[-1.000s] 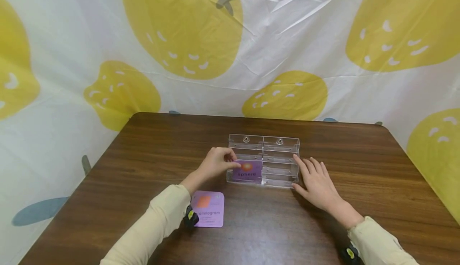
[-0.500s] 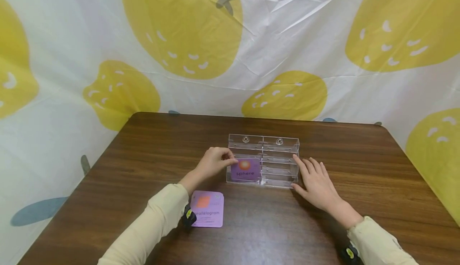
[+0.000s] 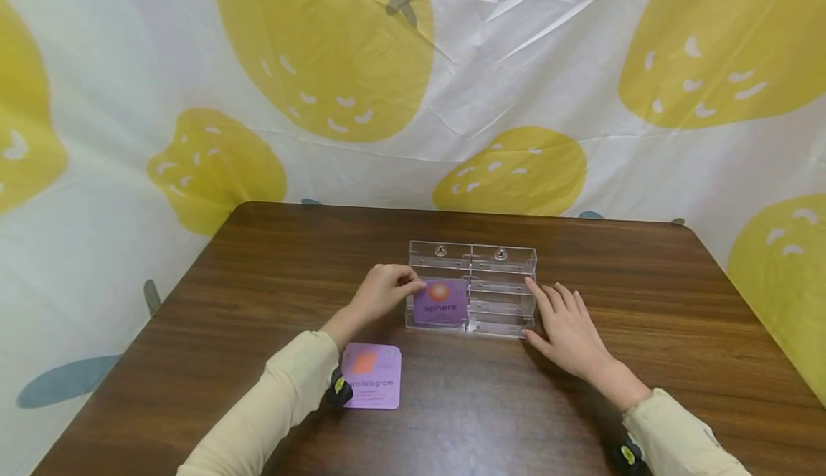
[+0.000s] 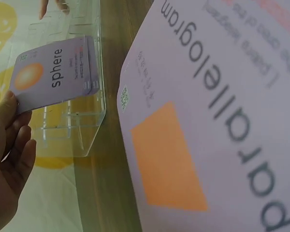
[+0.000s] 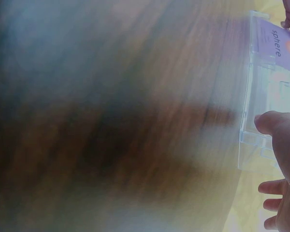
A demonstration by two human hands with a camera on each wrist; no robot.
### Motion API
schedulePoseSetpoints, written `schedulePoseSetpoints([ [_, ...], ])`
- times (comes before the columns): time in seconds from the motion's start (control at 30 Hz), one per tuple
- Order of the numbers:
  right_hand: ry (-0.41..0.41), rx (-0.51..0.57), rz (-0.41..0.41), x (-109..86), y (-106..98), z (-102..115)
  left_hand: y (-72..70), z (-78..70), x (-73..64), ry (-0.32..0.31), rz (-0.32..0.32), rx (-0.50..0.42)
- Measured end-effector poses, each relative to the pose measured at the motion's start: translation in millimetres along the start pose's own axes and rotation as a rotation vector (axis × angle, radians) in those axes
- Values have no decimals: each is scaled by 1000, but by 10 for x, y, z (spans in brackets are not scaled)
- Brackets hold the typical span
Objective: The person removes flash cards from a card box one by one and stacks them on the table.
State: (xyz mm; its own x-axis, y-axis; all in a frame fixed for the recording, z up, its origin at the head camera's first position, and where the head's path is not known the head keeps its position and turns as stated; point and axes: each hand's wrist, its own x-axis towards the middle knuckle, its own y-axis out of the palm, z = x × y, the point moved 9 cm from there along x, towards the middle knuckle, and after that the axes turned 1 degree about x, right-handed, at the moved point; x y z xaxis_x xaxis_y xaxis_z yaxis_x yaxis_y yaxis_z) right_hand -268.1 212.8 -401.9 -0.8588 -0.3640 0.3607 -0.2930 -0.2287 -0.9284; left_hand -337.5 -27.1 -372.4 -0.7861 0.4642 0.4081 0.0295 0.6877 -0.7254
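My left hand point(image 3: 383, 293) pinches a purple card reading "sphere" point(image 3: 441, 305) by its upper left corner, thumb in front. The card stands in the lowest left compartment of a clear plastic rack point(image 3: 500, 307). In the left wrist view, the edge of at least one more card shows behind the sphere card point(image 4: 53, 72). My right hand point(image 3: 571, 332) rests against the rack's right side, fingers spread and fairly straight, thumb at the lower front corner. A purple card reading "parallelogram" point(image 3: 374, 383) lies on the table by my left wrist, partly hidden by the wrist camera.
The rack stands on a brown wooden table point(image 3: 477, 404) and has two columns of compartments. A white cloth point(image 3: 361, 168) with yellow lemon prints hangs behind the table and down its sides.
The sphere card has shifted slightly left and up and now sits squarer in the left column. My left hand moved a little left with it; the right hand stayed in place.
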Motion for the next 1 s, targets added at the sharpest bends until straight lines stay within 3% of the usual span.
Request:
schedulePoseSetpoints([
  [0.13, -5, -2, -11, -4, -8, 2, -7, 26, -7, -16, -42, -25],
  [0.33, -8, -7, -6, -11, -1, 5, -61, 109, -27, -119, -110, -176],
  [0.43, -3, -6, -1, -13, -5, 2, -80, 116, -30, -141, -126, -210],
  [1.0, -16, -9, -15, -16, -22, 21, -163, 105, 5, -165, -199, -277],
])
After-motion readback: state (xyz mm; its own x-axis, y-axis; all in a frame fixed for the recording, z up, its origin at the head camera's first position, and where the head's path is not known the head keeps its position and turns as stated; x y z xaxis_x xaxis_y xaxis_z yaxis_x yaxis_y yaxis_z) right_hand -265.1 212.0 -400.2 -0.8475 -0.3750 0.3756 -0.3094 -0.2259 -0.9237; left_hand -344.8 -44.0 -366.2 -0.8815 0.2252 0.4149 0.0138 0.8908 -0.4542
